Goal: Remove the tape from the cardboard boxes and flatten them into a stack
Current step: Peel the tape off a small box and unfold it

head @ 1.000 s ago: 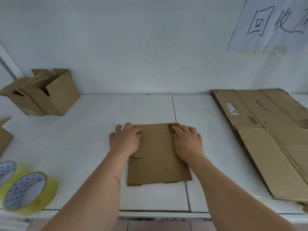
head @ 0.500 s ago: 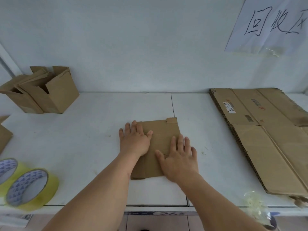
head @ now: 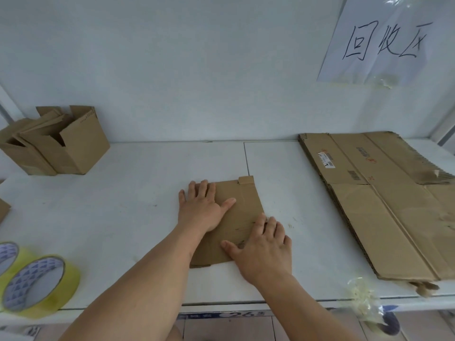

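A small flattened cardboard box (head: 242,205) lies on the white table (head: 123,205) in front of me. My left hand (head: 202,209) rests flat on its upper left part, fingers spread. My right hand (head: 264,249) lies palm down on its lower right corner, fingers apart. Neither hand grips anything. A stack of large flattened boxes (head: 384,200) lies at the right. Two open upright boxes (head: 56,141) stand at the back left against the wall.
Two rolls of yellowish tape (head: 37,284) sit at the table's near left edge. A crumpled wad of removed tape (head: 366,301) hangs off the front edge at the right. A cardboard corner (head: 3,209) pokes in at the far left. A paper sign (head: 384,40) hangs on the wall.
Both hands slid over the small box, pressing it flat: the right hand moved from its top edge down to the lower right corner, the left hand shifted slightly right.
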### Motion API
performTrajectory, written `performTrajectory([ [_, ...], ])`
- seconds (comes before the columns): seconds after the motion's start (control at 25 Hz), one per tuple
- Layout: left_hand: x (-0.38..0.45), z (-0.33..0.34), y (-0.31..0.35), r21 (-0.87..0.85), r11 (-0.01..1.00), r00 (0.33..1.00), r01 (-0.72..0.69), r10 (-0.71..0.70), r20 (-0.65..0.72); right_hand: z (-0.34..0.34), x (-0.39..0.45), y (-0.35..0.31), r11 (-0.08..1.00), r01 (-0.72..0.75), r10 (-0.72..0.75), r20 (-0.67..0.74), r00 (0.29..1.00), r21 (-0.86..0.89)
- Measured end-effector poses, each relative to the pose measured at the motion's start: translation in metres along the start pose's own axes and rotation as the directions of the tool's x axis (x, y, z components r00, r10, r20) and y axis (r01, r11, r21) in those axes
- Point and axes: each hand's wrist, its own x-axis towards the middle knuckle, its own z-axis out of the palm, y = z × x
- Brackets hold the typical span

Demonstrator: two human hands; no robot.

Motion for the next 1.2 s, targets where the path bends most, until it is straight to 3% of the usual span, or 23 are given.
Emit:
performTrajectory([
  [0.08,-0.007,0.0,0.002,-0.063,0.992,0.994,0.105,-0.106,-0.012,-0.008,-0.004,-0.001,0.997,-0.019,0.023,-0.054,0.998,0.079],
  [0.16,-0.015,0.0,0.005,-0.155,0.97,0.982,0.187,-0.191,-0.008,-0.016,-0.001,0.0,0.923,-0.128,0.14,-0.005,0.99,0.363],
  [0.24,-0.022,0.002,0.005,-0.215,0.951,0.973,0.222,-0.23,-0.015,-0.021,0.004,0.004,0.716,-0.252,0.222,0.13,0.966,0.651],
  [0.32,-0.026,0.002,0.003,-0.249,0.941,0.971,0.23,-0.241,-0.013,-0.024,0.006,0.01,0.529,-0.29,0.239,0.189,0.953,0.798],
  [0.52,-0.034,0.002,0.004,-0.296,0.922,0.964,0.249,-0.265,-0.017,-0.037,0.004,0.024,0.138,-0.483,0.201,0.453,0.868,0.865],
  [0.64,-0.036,0.003,0.007,-0.277,0.925,0.962,0.258,-0.273,-0.014,-0.039,-0.001,0.026,0.13,-0.59,0.09,0.583,0.807,0.797],
  [0.92,-0.036,0.004,0.007,-0.276,0.925,0.958,0.263,-0.284,-0.04,-0.041,-0.004,0.027,0.083,-0.579,-0.015,0.582,0.813,0.811],
  [1.0,-0.036,0.004,0.003,-0.286,0.925,0.96,0.251,-0.277,-0.051,-0.041,-0.007,0.024,0.058,-0.582,-0.101,0.585,0.805,0.811],
  [1.12,-0.038,0.003,0.0,-0.335,0.912,0.958,0.237,-0.278,-0.078,-0.044,-0.009,0.022,-0.044,-0.652,-0.34,0.603,0.722,0.757],
  [1.2,-0.038,0.003,-0.003,-0.357,0.909,0.958,0.217,-0.268,-0.099,-0.046,-0.01,0.019,-0.061,-0.67,-0.424,0.588,0.689,0.74],
])
